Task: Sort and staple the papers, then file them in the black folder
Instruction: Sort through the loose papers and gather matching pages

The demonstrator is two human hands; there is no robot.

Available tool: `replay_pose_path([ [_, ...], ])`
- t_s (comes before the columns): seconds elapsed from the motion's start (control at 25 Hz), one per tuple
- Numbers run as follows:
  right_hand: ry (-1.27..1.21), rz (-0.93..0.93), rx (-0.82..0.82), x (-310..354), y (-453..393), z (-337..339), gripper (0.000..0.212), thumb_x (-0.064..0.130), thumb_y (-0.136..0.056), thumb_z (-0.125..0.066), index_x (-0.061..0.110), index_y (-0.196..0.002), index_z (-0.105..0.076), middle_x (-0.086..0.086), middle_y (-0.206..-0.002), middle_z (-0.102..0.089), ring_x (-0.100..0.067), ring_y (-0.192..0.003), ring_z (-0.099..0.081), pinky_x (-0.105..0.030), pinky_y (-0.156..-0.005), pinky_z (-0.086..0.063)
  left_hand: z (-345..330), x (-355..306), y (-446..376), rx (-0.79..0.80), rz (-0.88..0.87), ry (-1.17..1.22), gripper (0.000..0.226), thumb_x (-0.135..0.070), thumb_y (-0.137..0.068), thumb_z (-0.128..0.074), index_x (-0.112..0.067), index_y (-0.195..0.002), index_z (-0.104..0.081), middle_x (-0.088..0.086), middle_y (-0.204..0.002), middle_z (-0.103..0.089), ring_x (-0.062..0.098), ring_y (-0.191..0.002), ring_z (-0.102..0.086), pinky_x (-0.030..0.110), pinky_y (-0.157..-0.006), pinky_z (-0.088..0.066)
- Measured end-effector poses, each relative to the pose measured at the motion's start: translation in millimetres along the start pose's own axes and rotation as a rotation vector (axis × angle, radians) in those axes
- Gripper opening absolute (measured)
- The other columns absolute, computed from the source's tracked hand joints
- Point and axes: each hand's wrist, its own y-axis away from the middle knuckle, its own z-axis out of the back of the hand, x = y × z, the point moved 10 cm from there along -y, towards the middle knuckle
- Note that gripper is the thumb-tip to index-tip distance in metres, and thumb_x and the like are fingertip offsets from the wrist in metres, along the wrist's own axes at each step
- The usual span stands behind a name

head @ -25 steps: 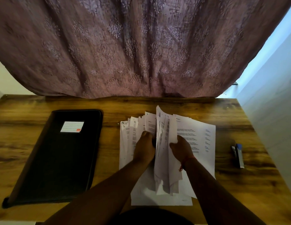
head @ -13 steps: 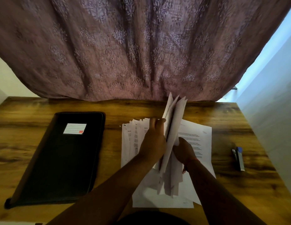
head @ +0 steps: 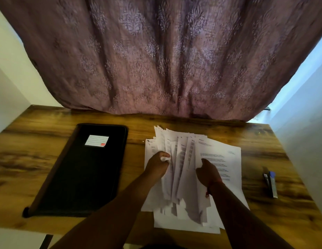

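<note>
Both my hands are in the papers [head: 217,159] now, a loose fanned pile on the wooden table [head: 192,126] right before me. My left hand [head: 157,165] pinches a few sheets near the pile's left side; my right hand [head: 208,173] curls round the edge of a sheaf beside it. Left of the pile lies the black folder [head: 81,177], closed and flat. The stapler [head: 270,183] rests well off to the right. Beyond, a patterned curtain [head: 165,51] hangs to the table's far edge.
</note>
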Motion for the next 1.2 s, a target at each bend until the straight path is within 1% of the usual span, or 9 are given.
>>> replay_pose_path([
  [0.12,0.018,0.006,0.007,1,7,-1,0.024,0.013,-0.093,-0.055,0.016,-0.117,-0.055,0.000,-0.101,-0.056,-0.028,-0.104,-0.058,-0.048,-0.094,-0.049,2,16,6,-0.017,0.051,0.040,0.033,0.000,-0.095,-0.051,-0.022,-0.118,-0.062,0.002,-0.149,-0.045,0.029,-0.126,-0.051,0.022,-0.082,-0.052],
  [0.32,0.037,-0.015,0.022,-1,12,-2,0.035,0.012,-0.093,-0.055,0.013,-0.128,-0.051,-0.010,-0.121,-0.059,-0.032,-0.114,-0.056,-0.047,-0.099,-0.046,35,-16,13,-0.145,-0.175,0.034,0.028,0.002,-0.096,-0.049,-0.014,-0.113,-0.064,0.010,-0.129,-0.062,0.026,-0.112,-0.061,0.023,-0.089,-0.051],
  [0.44,0.008,-0.017,0.029,-2,14,-2,0.032,0.014,-0.093,-0.055,0.015,-0.124,-0.052,-0.008,-0.116,-0.059,-0.031,-0.112,-0.057,-0.050,-0.098,-0.047,73,-45,29,-0.282,-0.237,-0.025,0.028,-0.005,-0.099,-0.049,-0.019,-0.119,-0.063,0.001,-0.125,-0.062,0.021,-0.105,-0.061,0.016,-0.086,-0.045],
  [0.6,-0.021,-0.014,0.035,0,15,-2,0.019,0.015,-0.094,-0.054,0.024,-0.111,-0.049,-0.001,-0.103,-0.056,-0.024,-0.098,-0.055,-0.050,-0.095,-0.049,116,-106,66,-0.395,-0.430,-0.103,0.028,-0.010,-0.100,-0.050,-0.023,-0.124,-0.059,0.002,-0.133,-0.059,0.021,-0.115,-0.059,0.021,-0.095,-0.049],
  [0.68,-0.013,-0.001,0.017,1,15,0,0.019,0.014,-0.094,-0.054,0.023,-0.110,-0.050,-0.002,-0.104,-0.057,-0.025,-0.099,-0.055,-0.048,-0.095,-0.048,122,-129,76,-0.359,-0.500,-0.004,0.026,-0.012,-0.103,-0.046,-0.024,-0.122,-0.058,-0.006,-0.136,-0.054,0.008,-0.118,-0.052,0.002,-0.088,-0.040],
  [0.76,0.023,0.058,-0.029,2,12,7,0.020,0.013,-0.093,-0.057,0.017,-0.113,-0.054,-0.005,-0.105,-0.059,-0.028,-0.104,-0.058,-0.043,-0.093,-0.047,124,-134,73,-0.293,-0.482,0.194,0.026,-0.011,-0.104,-0.043,-0.024,-0.116,-0.061,-0.016,-0.127,-0.051,-0.003,-0.113,-0.042,-0.008,-0.076,-0.033],
  [0.88,-0.171,0.125,-0.067,5,18,27,0.007,0.016,-0.093,-0.063,0.013,-0.099,-0.063,-0.013,-0.104,-0.068,-0.037,-0.101,-0.063,-0.051,-0.093,-0.051,117,-104,55,-0.261,-0.402,0.400,0.030,-0.001,-0.101,-0.042,-0.017,-0.106,-0.067,-0.016,-0.115,-0.056,0.004,-0.112,-0.052,0.003,-0.084,-0.040],
  [1.08,-0.050,0.083,-0.202,-1,11,73,0.028,0.027,-0.097,-0.056,0.011,-0.119,-0.063,-0.015,-0.121,-0.065,-0.033,-0.109,-0.059,-0.044,-0.096,-0.044,58,-4,26,-0.110,-0.142,0.264,0.030,0.004,-0.095,-0.046,-0.020,-0.096,-0.063,0.006,-0.121,-0.063,0.022,-0.103,-0.060,0.021,-0.084,-0.049],
  [1.2,-0.014,0.091,-0.266,4,11,98,0.026,0.028,-0.096,-0.057,0.014,-0.115,-0.065,-0.014,-0.116,-0.068,-0.030,-0.102,-0.060,-0.037,-0.088,-0.044,26,31,25,-0.041,0.002,0.322,0.024,-0.001,-0.098,-0.047,-0.021,-0.099,-0.060,0.006,-0.138,-0.055,0.026,-0.114,-0.056,0.024,-0.087,-0.047],
])
